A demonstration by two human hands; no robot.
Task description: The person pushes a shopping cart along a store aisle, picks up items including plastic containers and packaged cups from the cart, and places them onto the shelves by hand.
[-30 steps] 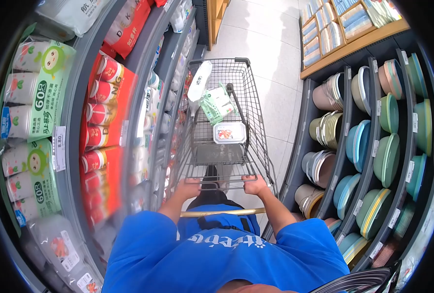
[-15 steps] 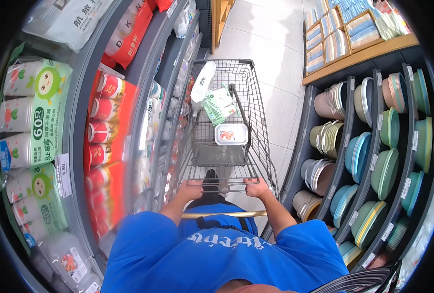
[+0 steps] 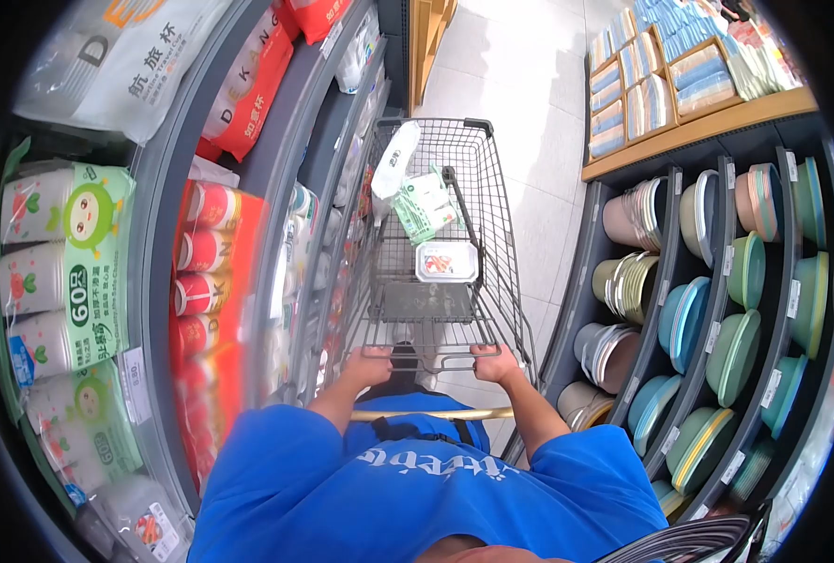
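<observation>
Both hands grip the near end of a dark wire shopping cart (image 3: 481, 126). My left hand (image 3: 368, 366) is closed around the left side of its handle, and my right hand (image 3: 498, 364) around the right side. Inside the cart, a white plastic-wrapped pack (image 3: 397, 158) leans at the far left. Beside it lies a green-and-white printed pack (image 3: 426, 208), tilted. Closer to me sits a white rectangular pack with a food picture on its label (image 3: 447, 263). A dark panel (image 3: 426, 302) lies across the near end of the basket.
Left shelves hold green packs of paper cups (image 3: 93, 225), red cup packs (image 3: 211, 253) and a grey-white bag (image 3: 126, 66). On the right, racks hold stacked plastic basins (image 3: 684, 324) below a wooden ledge (image 3: 698, 131) with folded cloths. A pale tiled aisle (image 3: 497, 66) runs ahead.
The shelves on both sides have slid back toward me as the cart and I moved forward along the aisle. My hands keep the same hold, and the packs stay in the same places in the cart.
</observation>
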